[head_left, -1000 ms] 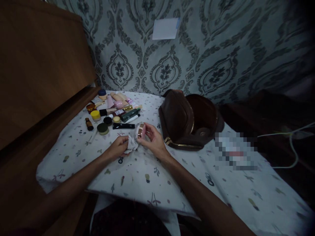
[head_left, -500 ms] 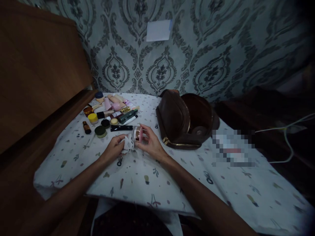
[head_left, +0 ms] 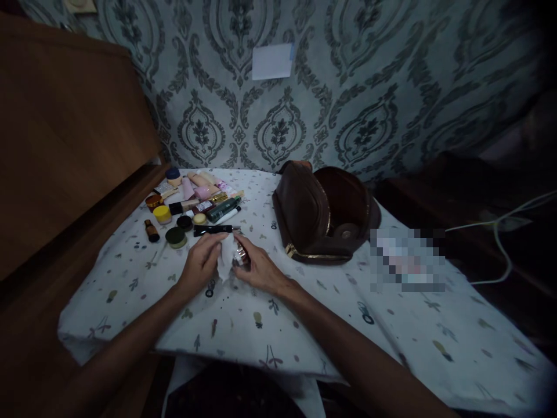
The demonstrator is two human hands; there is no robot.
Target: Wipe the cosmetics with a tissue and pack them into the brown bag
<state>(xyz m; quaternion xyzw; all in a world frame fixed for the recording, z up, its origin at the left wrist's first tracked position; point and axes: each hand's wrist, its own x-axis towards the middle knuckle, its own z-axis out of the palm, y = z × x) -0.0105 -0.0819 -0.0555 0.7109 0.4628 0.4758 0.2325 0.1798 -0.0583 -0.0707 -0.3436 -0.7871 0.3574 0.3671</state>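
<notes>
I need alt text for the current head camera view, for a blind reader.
The left hand holds white tissue against a small jar in the right hand, over a patterned tablecloth; cosmetics cluster at left, an open brown bag stands at right.

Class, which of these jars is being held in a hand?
The jar with the shiny metallic band, in the right hand, beside the white tissue; no hand touches the other jars.
</notes>
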